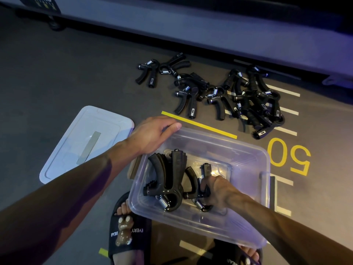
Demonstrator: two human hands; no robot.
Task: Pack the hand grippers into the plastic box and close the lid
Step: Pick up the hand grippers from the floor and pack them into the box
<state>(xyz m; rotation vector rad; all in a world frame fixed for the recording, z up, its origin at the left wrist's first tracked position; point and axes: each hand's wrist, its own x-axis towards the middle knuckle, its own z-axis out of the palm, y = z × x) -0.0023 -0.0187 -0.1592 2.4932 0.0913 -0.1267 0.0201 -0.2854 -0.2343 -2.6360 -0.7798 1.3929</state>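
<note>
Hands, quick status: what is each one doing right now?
Left hand: grips the far left corner of the plastic box.
Right hand: inside the box, fingers curled round a hand gripper.

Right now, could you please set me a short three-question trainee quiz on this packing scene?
1. True or false: the clear plastic lid lies on the floor, to the left of the clear plastic box.
2. What does the right hand grip? A) a black spring hand gripper inside the box B) the lid C) nothing
3. Fill in: the left hand holds the box's far-left ____.

Key: 1 true; 2 A; 3 corner. Many loose black hand grippers wait on the floor.
</note>
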